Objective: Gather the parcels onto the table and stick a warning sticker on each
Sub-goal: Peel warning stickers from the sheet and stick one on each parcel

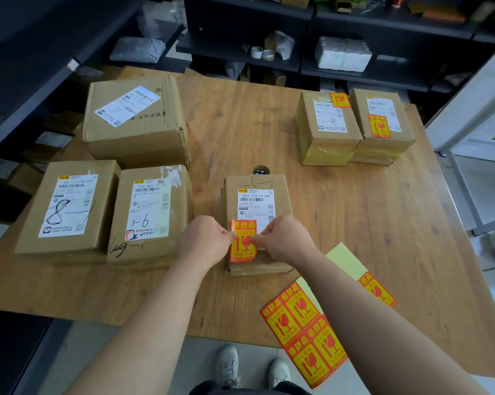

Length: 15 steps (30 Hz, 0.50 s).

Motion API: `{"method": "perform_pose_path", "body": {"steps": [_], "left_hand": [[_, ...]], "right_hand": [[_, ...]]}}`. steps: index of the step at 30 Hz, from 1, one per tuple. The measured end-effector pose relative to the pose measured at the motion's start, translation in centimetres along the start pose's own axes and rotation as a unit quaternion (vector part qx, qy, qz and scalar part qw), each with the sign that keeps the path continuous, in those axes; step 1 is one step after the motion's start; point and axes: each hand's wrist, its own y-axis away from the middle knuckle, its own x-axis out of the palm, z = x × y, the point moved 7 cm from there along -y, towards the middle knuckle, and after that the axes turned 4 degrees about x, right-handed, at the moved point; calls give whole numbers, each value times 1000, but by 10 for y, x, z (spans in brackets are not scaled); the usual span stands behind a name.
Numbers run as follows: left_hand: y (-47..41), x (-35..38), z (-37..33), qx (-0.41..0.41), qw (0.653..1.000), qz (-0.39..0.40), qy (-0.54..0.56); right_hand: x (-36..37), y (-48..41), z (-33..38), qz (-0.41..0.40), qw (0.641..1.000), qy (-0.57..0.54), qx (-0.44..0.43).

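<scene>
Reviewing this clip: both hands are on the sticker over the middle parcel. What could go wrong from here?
1. The warning sticker, pinched by the left hand and right hand, sits at the shipping label's lower edge and may cover its print.
2. It looks slightly bowed between the two grips, so it could crease when pressed down.
3. The sticker sheet overhangs the table edge by the right forearm; a brush might knock it off.

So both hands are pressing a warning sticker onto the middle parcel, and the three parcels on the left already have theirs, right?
Not quite. The head view shows the three left parcels carry no sticker yet; the two on the right have theirs. Both hands do hold a warning sticker on the middle parcel.
</scene>
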Motion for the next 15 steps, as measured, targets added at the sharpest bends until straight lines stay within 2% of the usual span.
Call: {"method": "perform_pose_path", "body": {"steps": [8,12,15], "left_hand": [[2,-3,0,3,999,-36,-7],[5,-2,4,27,997,-63,41],[7,1,5,65,988,-87,113]], "right_hand": [[1,3,4,-6,1000,-3,-9],[-6,10,-2,-27,999,-47,-8],[-9,18,-1,-56,995,-59,-59]]}}
